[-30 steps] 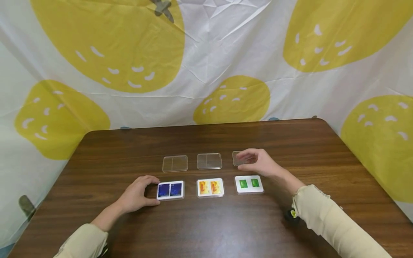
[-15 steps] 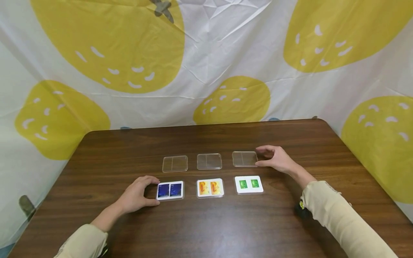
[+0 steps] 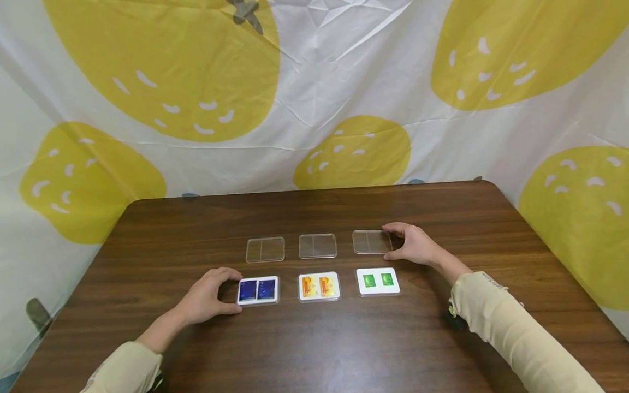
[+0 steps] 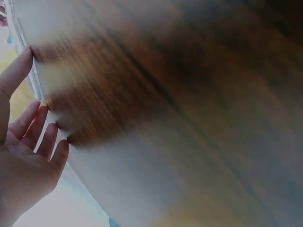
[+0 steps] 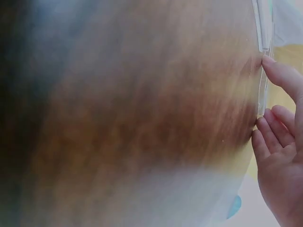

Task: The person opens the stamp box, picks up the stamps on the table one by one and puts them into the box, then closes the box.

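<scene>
In the head view my left hand (image 3: 208, 296) lies at the left end of a flat clear case (image 3: 257, 290) holding two dark blue printed squares. Thumb and forefinger straddle its near and far corners. My right hand (image 3: 413, 243) is at the right end of a clear lid (image 3: 371, 242), thumb near its front corner and fingertips at its back corner. In both wrist views, the left fingers (image 4: 49, 142) and right fingers (image 5: 267, 135) are spread, with tips down at the tabletop.
Two more flat cases, one with orange pictures (image 3: 318, 286) and one with green pictures (image 3: 378, 281), continue the front row. Behind lie a left clear lid (image 3: 265, 249) and a middle clear lid (image 3: 318, 245). The brown table (image 3: 314, 349) meets a lemon-print cloth (image 3: 236, 164).
My right hand has moved from over the right clear lid out to its right end, then slightly back left around that end. The left hand stays in place.
</scene>
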Demonstrator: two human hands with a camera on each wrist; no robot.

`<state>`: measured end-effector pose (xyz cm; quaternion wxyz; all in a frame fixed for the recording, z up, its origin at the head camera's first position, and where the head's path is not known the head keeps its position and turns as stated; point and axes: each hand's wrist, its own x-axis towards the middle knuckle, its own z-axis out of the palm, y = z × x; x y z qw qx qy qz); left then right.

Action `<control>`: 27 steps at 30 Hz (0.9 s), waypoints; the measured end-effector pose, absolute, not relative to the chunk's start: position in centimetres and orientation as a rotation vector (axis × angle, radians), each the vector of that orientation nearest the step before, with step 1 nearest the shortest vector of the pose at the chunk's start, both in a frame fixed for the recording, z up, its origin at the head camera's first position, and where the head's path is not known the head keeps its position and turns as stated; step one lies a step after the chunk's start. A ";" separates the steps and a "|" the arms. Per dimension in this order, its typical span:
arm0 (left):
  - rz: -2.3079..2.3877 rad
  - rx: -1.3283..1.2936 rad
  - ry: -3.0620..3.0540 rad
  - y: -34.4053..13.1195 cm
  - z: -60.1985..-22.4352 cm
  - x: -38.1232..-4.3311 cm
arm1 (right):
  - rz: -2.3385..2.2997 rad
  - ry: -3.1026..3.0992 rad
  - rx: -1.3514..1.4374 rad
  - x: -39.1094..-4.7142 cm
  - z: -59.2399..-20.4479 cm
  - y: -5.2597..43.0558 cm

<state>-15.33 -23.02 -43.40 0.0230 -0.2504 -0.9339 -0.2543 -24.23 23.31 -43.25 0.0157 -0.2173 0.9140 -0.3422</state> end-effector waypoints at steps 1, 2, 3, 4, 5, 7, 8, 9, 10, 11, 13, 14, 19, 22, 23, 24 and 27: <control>-0.785 -0.776 -2.893 -23.0 -43.4 -15.3 | -1.057 2.844 -0.685 -24.2 -43.2 23.3; -0.778 -0.776 -2.898 -23.0 -43.4 -15.4 | -1.052 2.843 -0.685 -24.2 -43.2 23.2; -0.779 -0.769 -2.907 -23.0 -43.3 -15.4 | -1.045 2.843 -0.685 -24.2 -43.2 23.2; -0.776 -0.762 -2.918 -22.9 -43.2 -15.4 | -1.040 2.841 -0.684 -24.2 -43.1 23.2; -0.776 -0.756 -2.927 -22.8 -43.1 -15.4 | -1.036 2.838 -0.682 -24.2 -43.1 23.2; -0.779 -0.745 -2.940 -22.2 -42.8 -15.6 | -1.035 2.835 -0.674 -24.2 -43.1 23.2; -0.780 -0.744 -2.941 -21.8 -42.5 -15.8 | -1.036 2.834 -0.668 -24.2 -43.1 23.2; -0.783 -0.744 -2.934 -21.2 -42.3 -15.9 | -1.037 2.834 -0.665 -24.2 -43.1 23.2; -0.777 -0.756 -2.922 -20.5 -42.0 -16.1 | -1.041 2.833 -0.663 -24.3 -43.1 23.2; -0.776 -0.777 -2.901 -19.8 -41.7 -16.3 | -1.044 2.833 -0.662 -24.3 -43.2 23.2; -0.770 -0.827 -2.854 -18.0 -41.1 -16.6 | -1.045 2.833 -0.665 -24.3 -43.1 23.2; -0.772 -0.857 -2.830 -17.0 -40.9 -16.8 | -1.041 2.832 -0.664 -24.3 -43.1 23.2; -0.776 -1.018 -2.751 -12.2 -40.5 -17.3 | -1.017 2.834 -0.660 -24.3 -43.1 23.2; -0.755 -1.099 -2.746 -9.8 -40.4 -17.5 | -1.007 2.837 -0.659 -24.4 -43.1 23.2; -0.749 -1.118 -2.745 -9.1 -40.4 -17.5 | -1.004 2.836 -0.659 -24.4 -43.1 23.3; -0.739 -1.129 -2.747 -8.5 -40.4 -17.6 | -1.005 2.834 -0.660 -24.4 -43.1 23.3; -0.718 -1.151 -2.764 -6.7 -40.3 -17.8 | -1.004 2.833 -0.666 -24.5 -43.2 23.3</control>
